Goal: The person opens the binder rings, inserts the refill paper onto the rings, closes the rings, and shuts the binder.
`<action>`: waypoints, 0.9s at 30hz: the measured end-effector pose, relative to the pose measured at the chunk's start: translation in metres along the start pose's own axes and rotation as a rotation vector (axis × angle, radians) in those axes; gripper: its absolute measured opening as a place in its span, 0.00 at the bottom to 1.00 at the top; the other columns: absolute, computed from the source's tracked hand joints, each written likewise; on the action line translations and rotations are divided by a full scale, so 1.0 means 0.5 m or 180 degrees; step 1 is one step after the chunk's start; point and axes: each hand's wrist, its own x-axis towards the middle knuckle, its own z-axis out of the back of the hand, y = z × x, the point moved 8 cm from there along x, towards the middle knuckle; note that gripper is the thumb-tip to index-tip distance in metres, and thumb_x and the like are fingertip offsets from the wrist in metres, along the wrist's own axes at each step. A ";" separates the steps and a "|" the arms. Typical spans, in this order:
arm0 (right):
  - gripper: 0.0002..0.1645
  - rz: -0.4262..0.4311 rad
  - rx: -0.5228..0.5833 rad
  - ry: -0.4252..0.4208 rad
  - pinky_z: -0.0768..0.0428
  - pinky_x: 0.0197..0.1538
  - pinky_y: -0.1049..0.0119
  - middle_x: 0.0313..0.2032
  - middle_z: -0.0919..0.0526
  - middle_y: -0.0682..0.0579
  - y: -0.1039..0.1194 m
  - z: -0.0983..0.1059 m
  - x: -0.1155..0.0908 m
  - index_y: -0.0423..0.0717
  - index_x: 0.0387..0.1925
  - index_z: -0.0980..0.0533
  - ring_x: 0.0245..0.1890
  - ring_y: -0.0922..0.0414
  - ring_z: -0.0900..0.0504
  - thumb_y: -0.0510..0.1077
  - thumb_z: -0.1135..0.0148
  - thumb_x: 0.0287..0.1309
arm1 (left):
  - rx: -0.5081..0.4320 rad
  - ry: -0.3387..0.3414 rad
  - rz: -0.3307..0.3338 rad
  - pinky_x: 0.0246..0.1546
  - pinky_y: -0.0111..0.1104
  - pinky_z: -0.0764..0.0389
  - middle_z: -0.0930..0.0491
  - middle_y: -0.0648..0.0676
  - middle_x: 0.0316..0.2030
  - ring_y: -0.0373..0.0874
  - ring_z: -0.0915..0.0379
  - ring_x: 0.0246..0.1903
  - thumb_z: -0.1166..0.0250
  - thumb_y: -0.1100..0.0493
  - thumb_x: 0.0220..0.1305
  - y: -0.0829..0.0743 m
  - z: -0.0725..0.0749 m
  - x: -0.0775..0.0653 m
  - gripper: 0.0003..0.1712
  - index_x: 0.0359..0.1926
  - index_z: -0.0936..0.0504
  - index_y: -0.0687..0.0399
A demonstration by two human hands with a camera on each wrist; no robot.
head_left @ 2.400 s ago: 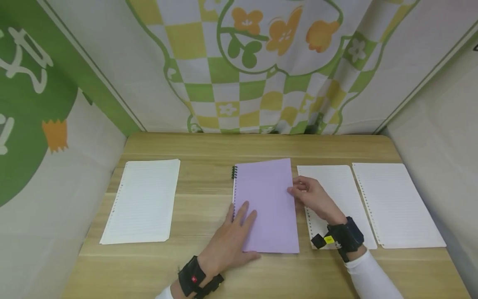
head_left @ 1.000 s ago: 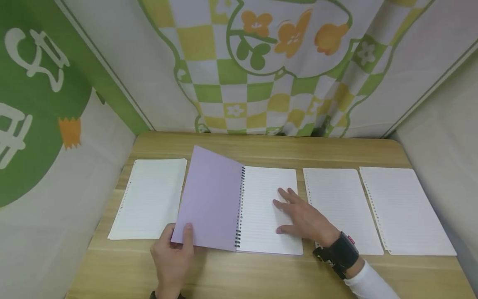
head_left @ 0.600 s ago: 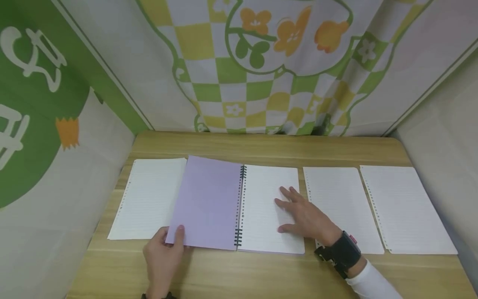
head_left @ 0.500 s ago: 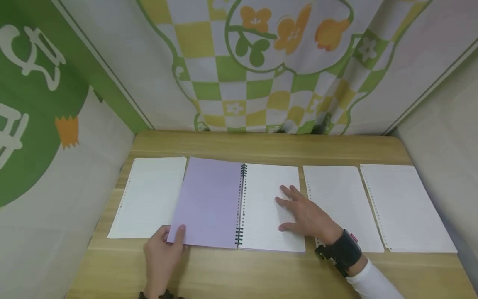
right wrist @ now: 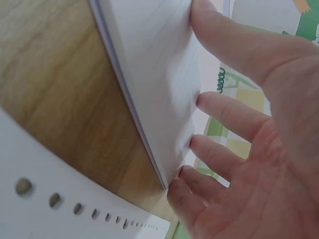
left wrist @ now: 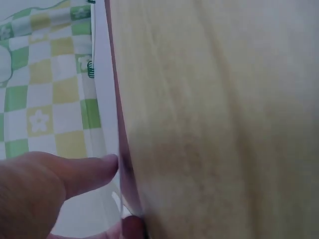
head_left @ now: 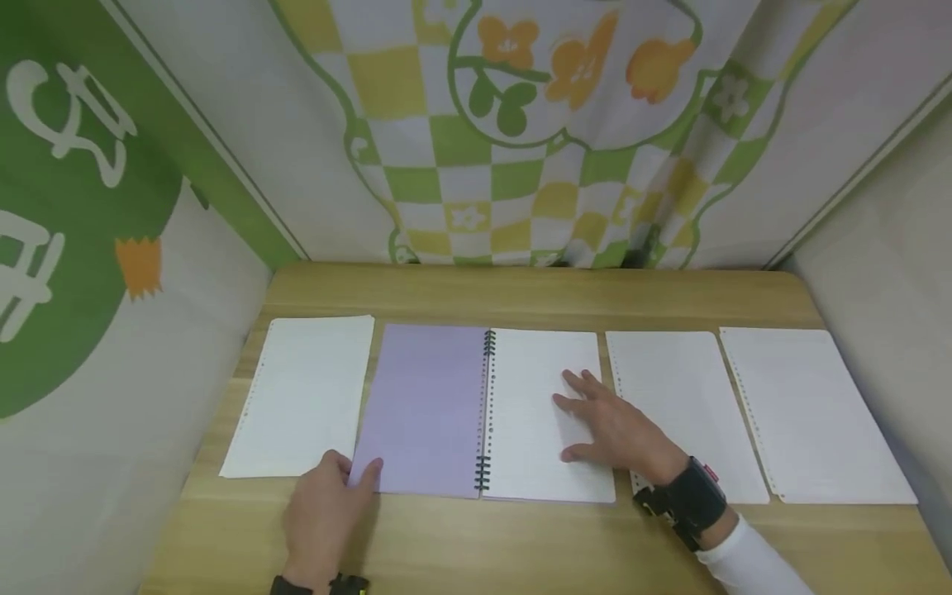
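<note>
A spiral notebook (head_left: pixel 552 413) lies open on the table, its purple cover (head_left: pixel 424 413) turned to the left and a lined white page on the right. My left hand (head_left: pixel 321 512) pinches the cover's lower left corner, thumb on top and fingers at the edge; the left wrist view shows the thumb (left wrist: pixel 92 174) against the cover. With fingers spread, my right hand (head_left: pixel 621 430) rests its fingertips on the right page. In the right wrist view those fingertips (right wrist: pixel 207 99) press the page (right wrist: pixel 154 89). Dark green rings (head_left: pixel 483 473) show at the top and bottom of the spine.
A stack of loose punched sheets (head_left: pixel 301 397) lies left of the cover. Two more lots of punched paper, a nearer one (head_left: pixel 673 380) and a farther one (head_left: pixel 811 413), lie to the right on the wooden table (head_left: pixel 476 541). A checked curtain (head_left: pixel 513 182) hangs behind.
The purple cover, closed at first, has been turned over to the left and now lies flat. My left hand moved left with it; my right hand moved from the cover's right edge onto the page.
</note>
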 end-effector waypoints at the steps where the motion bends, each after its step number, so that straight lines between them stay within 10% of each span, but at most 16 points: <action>1: 0.54 0.0000 0.0001 -0.0001 0.31 0.75 0.37 0.84 0.43 0.43 0.000 -0.001 -0.002 0.48 0.75 0.27 0.83 0.36 0.47 0.61 0.16 0.50 | 0.0077 0.0000 -0.0020 0.19 0.37 0.26 0.16 0.56 0.31 0.47 0.24 0.24 0.30 0.36 0.68 -0.003 0.000 -0.001 0.32 0.45 0.19 0.65; 12: 0.52 0.0217 -0.0389 -0.0072 0.24 0.71 0.39 0.81 0.37 0.39 0.012 0.016 -0.003 0.48 0.73 0.24 0.80 0.34 0.39 0.64 0.18 0.51 | 0.0261 -0.0095 -0.0533 0.18 0.36 0.27 0.20 0.55 0.28 0.46 0.25 0.23 0.27 0.46 0.68 -0.071 0.028 0.027 0.22 0.39 0.19 0.62; 18: 0.42 0.0271 -0.0615 -0.0078 0.15 0.60 0.42 0.69 0.23 0.40 0.022 0.049 0.028 0.49 0.65 0.17 0.68 0.38 0.22 0.63 0.18 0.53 | 0.0134 -0.0185 -0.1290 0.20 0.34 0.23 0.12 0.56 0.37 0.45 0.20 0.26 0.28 0.53 0.71 -0.172 0.045 0.114 0.12 0.43 0.15 0.58; 27: 0.14 0.0406 -0.0160 -0.0330 0.13 0.50 0.54 0.46 0.10 0.48 0.040 0.086 0.136 0.45 0.53 0.11 0.47 0.52 0.12 0.43 0.28 0.68 | 0.0139 0.0395 -0.2109 0.35 0.34 0.18 0.11 0.50 0.43 0.40 0.19 0.36 0.32 0.54 0.75 -0.322 -0.017 0.229 0.07 0.48 0.11 0.47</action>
